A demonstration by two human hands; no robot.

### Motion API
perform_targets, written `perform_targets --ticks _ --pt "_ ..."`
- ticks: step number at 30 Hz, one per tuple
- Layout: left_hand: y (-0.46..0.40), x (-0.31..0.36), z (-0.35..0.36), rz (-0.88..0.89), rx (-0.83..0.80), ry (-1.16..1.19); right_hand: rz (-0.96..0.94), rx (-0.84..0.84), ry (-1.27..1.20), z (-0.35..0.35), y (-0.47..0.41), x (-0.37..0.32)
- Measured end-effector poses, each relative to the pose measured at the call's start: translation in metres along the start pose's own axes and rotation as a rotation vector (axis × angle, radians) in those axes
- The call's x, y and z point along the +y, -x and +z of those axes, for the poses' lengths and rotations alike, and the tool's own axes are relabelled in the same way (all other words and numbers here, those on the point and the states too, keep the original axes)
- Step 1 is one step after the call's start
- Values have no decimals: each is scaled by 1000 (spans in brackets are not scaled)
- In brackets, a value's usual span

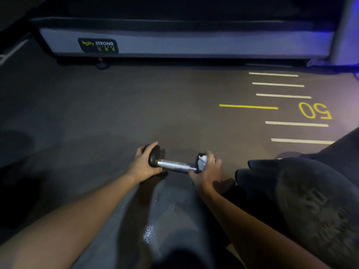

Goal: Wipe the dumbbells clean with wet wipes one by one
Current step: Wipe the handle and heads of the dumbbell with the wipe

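Observation:
A small dumbbell [175, 165] with black round heads and a silver handle lies level just above the dark gym floor, in the lower middle of the head view. My left hand [142, 164] grips its left head, fingers curled round it. My right hand [208, 171] wraps a white wet wipe [202, 161] round the right head; most of that head is hidden by the wipe and my fingers.
A very large black dumbbell head [314, 206] marked 50 lies close at the right. A grey Body Strong machine base [174, 43] runs across the back. White and yellow floor lines with a yellow "50" [314, 111] sit at the right.

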State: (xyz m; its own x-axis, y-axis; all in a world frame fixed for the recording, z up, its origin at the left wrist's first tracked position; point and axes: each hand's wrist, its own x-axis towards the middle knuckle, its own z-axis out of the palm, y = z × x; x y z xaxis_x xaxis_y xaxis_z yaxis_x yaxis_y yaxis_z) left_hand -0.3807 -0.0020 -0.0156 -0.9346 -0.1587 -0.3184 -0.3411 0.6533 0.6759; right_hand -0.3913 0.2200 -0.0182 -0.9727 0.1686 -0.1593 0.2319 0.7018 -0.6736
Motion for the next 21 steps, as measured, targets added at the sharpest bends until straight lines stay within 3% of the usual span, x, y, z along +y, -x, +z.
perform_targets --ticks 13,21 --pt "3 -1 10 -12 143 109 84 47 -22 10 -2 8" --pt "36 -12 6 53 156 101 141 20 -275 9 36 13"
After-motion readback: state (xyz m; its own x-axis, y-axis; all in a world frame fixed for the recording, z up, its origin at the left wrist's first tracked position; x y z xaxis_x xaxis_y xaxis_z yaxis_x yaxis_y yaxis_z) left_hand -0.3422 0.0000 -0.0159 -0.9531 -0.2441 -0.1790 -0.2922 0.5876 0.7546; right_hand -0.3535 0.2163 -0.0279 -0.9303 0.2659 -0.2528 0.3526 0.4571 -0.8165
